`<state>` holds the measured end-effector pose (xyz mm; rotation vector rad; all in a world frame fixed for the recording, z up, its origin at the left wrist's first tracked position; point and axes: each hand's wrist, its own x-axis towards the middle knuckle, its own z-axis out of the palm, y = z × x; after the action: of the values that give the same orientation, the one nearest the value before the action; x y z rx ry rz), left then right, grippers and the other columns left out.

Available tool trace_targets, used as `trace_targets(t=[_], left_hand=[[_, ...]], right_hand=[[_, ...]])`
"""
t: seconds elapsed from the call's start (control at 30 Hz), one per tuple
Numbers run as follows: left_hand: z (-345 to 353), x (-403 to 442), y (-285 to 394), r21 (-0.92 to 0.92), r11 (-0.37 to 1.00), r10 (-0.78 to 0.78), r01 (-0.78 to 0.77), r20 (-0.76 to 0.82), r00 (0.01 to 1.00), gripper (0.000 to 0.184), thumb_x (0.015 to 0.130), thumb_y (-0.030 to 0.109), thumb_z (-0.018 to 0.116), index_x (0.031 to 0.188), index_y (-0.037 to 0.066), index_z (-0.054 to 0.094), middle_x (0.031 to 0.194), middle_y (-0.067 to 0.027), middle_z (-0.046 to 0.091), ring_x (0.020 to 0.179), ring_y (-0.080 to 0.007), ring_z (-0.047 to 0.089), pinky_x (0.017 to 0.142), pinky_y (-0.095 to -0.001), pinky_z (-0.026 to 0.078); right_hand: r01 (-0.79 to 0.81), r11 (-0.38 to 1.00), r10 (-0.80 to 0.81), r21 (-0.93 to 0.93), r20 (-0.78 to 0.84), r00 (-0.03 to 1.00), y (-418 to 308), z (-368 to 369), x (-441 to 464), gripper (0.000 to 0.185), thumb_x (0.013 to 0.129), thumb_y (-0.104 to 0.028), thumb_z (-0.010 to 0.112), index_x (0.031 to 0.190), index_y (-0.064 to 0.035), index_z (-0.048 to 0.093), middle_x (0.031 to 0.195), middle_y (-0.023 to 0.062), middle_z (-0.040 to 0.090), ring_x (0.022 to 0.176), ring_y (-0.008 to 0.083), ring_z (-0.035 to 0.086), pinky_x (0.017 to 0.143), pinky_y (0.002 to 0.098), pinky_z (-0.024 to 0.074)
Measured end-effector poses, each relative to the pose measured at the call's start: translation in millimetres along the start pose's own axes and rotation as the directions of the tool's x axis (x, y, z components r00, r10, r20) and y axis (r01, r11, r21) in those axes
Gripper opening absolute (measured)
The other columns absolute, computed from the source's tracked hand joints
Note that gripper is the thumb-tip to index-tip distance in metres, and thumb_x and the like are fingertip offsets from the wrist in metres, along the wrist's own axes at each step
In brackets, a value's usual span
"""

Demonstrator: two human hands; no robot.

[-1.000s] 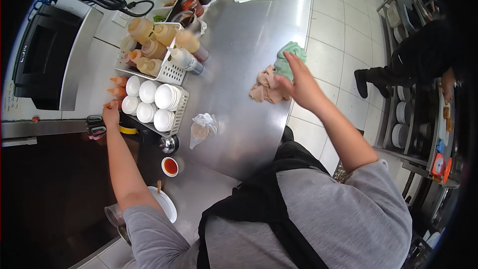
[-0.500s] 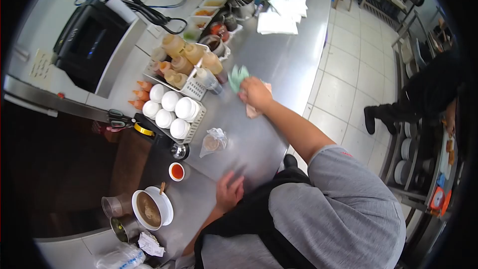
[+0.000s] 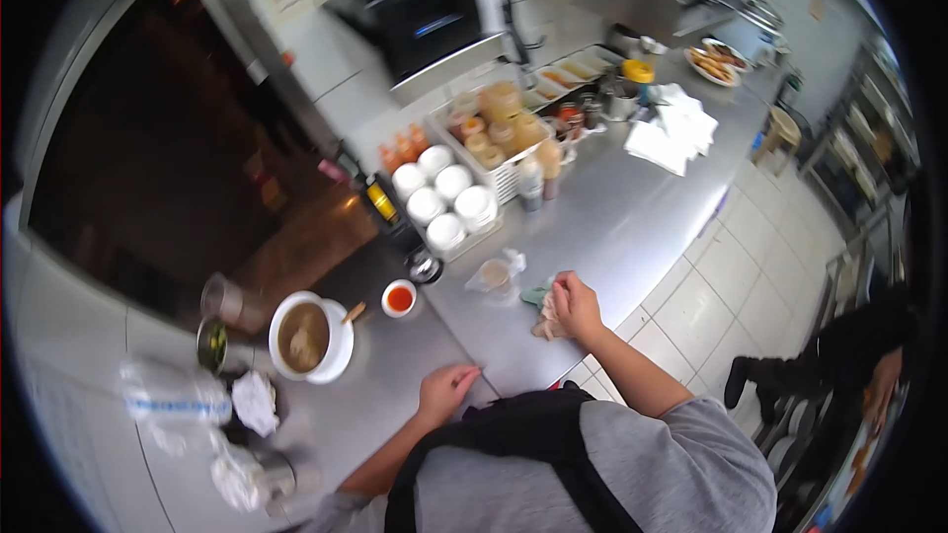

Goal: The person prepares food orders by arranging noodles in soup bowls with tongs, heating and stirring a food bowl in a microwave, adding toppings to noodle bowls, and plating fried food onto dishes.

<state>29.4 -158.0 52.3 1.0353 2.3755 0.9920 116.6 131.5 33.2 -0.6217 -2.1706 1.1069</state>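
My right hand [image 3: 577, 306] is closed on a crumpled cleaning cloth [image 3: 546, 322], part green and part pale pink, pressed on the steel counter near its front edge. My left hand [image 3: 449, 395] rests at the counter edge, fingers loosely extended and holding nothing. Between and beyond my hands lies a small knotted plastic bag [image 3: 496, 274] with something beige inside. To the left stand a small white cup of red sauce [image 3: 399, 298] and a white bowl of brown soup [image 3: 303, 336] on a saucer, a wooden-looking handle beside it.
Behind are a basket of white lidded tubs [image 3: 444, 207], a basket of squeeze bottles [image 3: 502, 128] and a black dispenser [image 3: 415, 15]. White napkins [image 3: 673, 128] and plated food [image 3: 713, 64] lie farther right. Another person's dark-clothed legs [image 3: 820, 350] show at right.
My right hand has drawn the cloth back toward me, from beside the squeeze bottles to near the plastic bag. My left hand's fingers are closer together. The view has turned left.
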Motion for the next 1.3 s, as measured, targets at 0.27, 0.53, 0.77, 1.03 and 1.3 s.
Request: trace_targets(t=[0.27, 0.53, 0.77, 1.03, 1.3], left_hand=[[-4, 3, -20, -0.111, 0.966, 0.218, -0.235, -0.149, 0.965, 0.047, 0.083, 0.011, 0.063, 0.129, 0.016, 0.055, 0.129, -0.0149, 0.049, 0.121, -0.0328, 0.048, 0.098, -0.0379, 0.043], [-49, -2, -14, -0.072, 0.93, 0.351, -0.361, -0.119, 0.929, 0.04, 0.087, 0.016, 0.065, 0.126, 0.019, 0.058, 0.129, -0.0091, 0.048, 0.118, -0.0253, 0.05, 0.096, -0.0342, 0.045], [-274, 40, 69, 0.464, 0.741, 0.671, -0.485, -0.493, 0.553, 0.035, 0.077, 0.005, 0.066, 0.111, 0.013, 0.065, 0.12, -0.0147, 0.051, 0.114, -0.0301, 0.053, 0.095, -0.0391, 0.046], [-570, 25, 276, 0.933, 0.309, 0.948, 0.186, -0.286, -0.14, 0.036, 0.085, 0.012, 0.057, 0.121, 0.011, 0.054, 0.127, -0.0114, 0.052, 0.119, -0.0295, 0.049, 0.099, -0.0406, 0.04], [-623, 38, 334, 0.8, 0.123, 0.975, 0.587, -0.208, 0.08, 0.062, 0.091, 0.033, 0.053, 0.146, 0.022, 0.028, 0.149, -0.0013, 0.031, 0.134, -0.0235, 0.037, 0.106, -0.0482, 0.033]], right_hand=[[0.364, 0.812, -0.299, -0.455, 0.21, 0.931, -16, 17, -51, 0.026, 0.075, -0.026, 0.067, 0.092, -0.0088, 0.058, 0.1, 0.01, 0.059, 0.099, 0.0309, 0.054, 0.087, 0.0445, 0.0384], [0.371, 0.828, -0.343, -0.421, 0.144, 0.928, -10, 20, -56, 0.024, 0.073, -0.024, 0.07, 0.09, -0.0093, 0.06, 0.097, 0.0097, 0.059, 0.098, 0.0311, 0.054, 0.085, 0.0433, 0.0395], [0.332, 0.833, -0.314, -0.443, 0.116, 0.942, -13, 22, -59, 0.021, 0.073, -0.024, 0.07, 0.086, -0.0106, 0.061, 0.095, 0.0072, 0.06, 0.098, 0.0286, 0.054, 0.085, 0.0419, 0.0385], [0.339, 0.838, -0.326, -0.427, 0.106, 0.939, -11, 23, -59, 0.019, 0.072, -0.021, 0.069, 0.085, -0.0105, 0.06, 0.094, 0.0082, 0.059, 0.098, 0.0297, 0.054, 0.085, 0.0421, 0.0385], [0.344, 0.837, -0.332, -0.426, 0.106, 0.937, -11, 20, -58, 0.021, 0.073, -0.024, 0.07, 0.086, -0.0105, 0.061, 0.095, 0.0073, 0.06, 0.098, 0.0284, 0.054, 0.086, 0.0417, 0.0387]])
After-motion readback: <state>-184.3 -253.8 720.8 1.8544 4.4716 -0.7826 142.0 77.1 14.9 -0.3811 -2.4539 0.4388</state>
